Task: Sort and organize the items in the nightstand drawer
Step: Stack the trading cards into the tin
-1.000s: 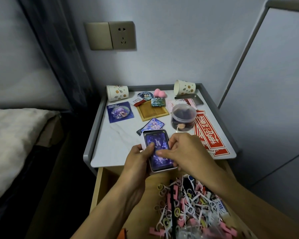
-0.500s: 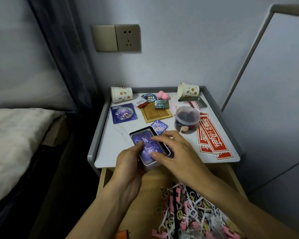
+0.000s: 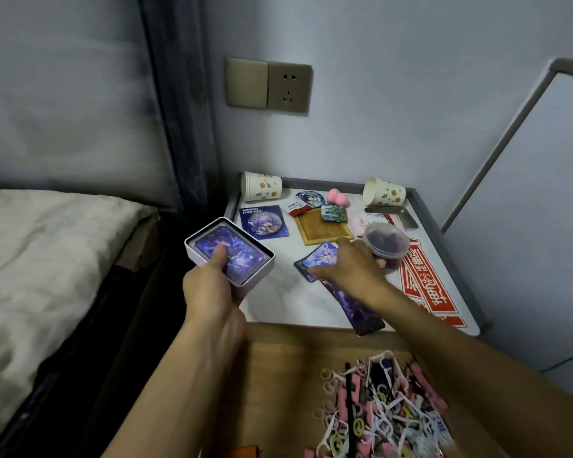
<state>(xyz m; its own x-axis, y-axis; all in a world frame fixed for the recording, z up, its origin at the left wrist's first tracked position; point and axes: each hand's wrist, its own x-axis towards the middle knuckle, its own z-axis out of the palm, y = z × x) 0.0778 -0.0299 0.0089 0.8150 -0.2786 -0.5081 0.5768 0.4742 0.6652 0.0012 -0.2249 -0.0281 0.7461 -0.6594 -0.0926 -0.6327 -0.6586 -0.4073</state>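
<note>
Left grip holds card tin; right grip touches card.

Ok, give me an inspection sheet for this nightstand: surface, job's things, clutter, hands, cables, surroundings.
Surface: white marble-look nightstand top with a grey rim; open wooden drawer below.
Job's things: white rectangular tin of purple cards; loose purple picture card on the top; tangle of pink and white small items in the drawer.
Clutter: two patterned paper cups on their sides, clear plastic jar, red paper strips, square wooden tray, pink sponge.
Hands: left hand grips the tin, thumb on its cards; right hand reaches over the loose card, fingers straight, contact blurred.
Cables: nothing seen.
Surroundings: beige wall socket, white-sheeted bed, dark curtain.
</note>
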